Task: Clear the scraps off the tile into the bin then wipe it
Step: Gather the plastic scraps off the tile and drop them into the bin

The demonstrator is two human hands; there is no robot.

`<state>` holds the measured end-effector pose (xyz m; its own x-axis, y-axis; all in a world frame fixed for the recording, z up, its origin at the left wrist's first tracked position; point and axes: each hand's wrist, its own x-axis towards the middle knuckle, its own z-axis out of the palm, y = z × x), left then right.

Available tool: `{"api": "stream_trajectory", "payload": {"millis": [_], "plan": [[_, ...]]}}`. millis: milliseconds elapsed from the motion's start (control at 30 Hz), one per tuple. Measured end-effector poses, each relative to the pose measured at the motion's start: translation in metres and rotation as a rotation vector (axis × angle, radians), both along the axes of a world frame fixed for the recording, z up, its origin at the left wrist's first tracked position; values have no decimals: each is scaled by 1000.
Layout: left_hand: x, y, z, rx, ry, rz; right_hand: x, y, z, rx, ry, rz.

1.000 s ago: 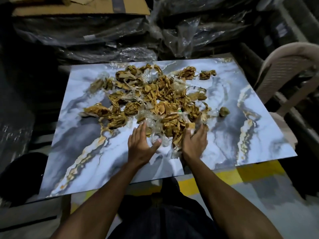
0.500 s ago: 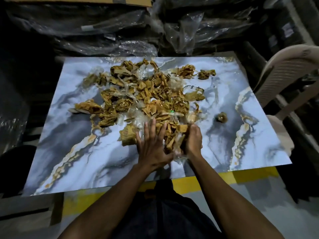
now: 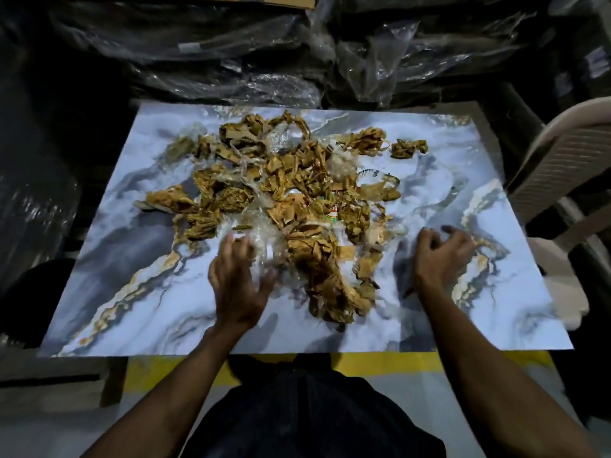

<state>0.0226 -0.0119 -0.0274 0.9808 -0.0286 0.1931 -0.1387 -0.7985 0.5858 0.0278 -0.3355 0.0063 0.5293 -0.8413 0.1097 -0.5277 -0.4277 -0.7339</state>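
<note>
— Item one?

— Tile (image 3: 125,259): large slab, pale blue-grey marble print with gold veining, lying flat in front of me. Its near edge runs along a yellow floor stripe (image 3: 380,361).

— Item two?

— Scraps (image 3: 281,200): one loose heap of crumpled brown tape and paper tangled with clear plastic film, spread over the middle and far half of the tile. A tongue of brown pieces reaches toward me between my hands. One small brown wad (image 3: 408,148) sits apart, near the far right of the heap.

— Any writing on them?

— A printed label shows in the heap, with red and green marks, and a clear strip to its right carries small dark lettering — both too blurred for me to read.

— Your left hand (image 3: 236,282)?

— Palm down at the near left edge of the heap, fingers spread and pushed into the clear film. The fingertips are motion-blurred, so whether they have closed on the film I cannot tell.

— Right hand (image 3: 441,256)?

— Over bare tile just right of the heap, fingers curled loosely downward, gripping nothing that I can see.

— Surroundings?

— Dark goods wrapped in plastic sheeting (image 3: 363,54) behind the tile; a cardboard edge (image 3: 281,0) at top; a pale plastic chair (image 3: 568,153) at right. A dark rounded shape (image 3: 29,292) sits at left — unidentifiable.
</note>
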Motion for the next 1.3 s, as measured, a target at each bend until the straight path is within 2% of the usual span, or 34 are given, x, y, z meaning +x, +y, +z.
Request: {"api": "stream_trajectory", "payload": {"millis": [67, 167, 333, 433, 500, 667, 767, 1100, 1300], "plan": [[7, 5, -2, -95, 89, 156, 5, -21, -2, 28, 91, 102], [19, 1, -2, -156, 202, 237, 18, -31, -13, 79, 194, 369], [38, -17, 7, -190, 249, 209, 43, -5, -18, 3, 279, 680], [48, -30, 12, -131, 285, 154, 48, 17, -11, -82, 365, 851], [47, -39, 13, -87, 297, 124, 48, 29, -11, -116, 353, 907], [43, -53, 8, -69, 311, 133, 42, 55, -16, -59, 292, 890], [46, -63, 6, -130, 289, 167, 37, 75, -17, 82, 221, 864], [62, -93, 13, -610, 371, 315, 49, 125, -2, 550, 21, 715], [65, -103, 21, -917, 377, 260, 54, 130, 6, 839, -103, 649]]}}
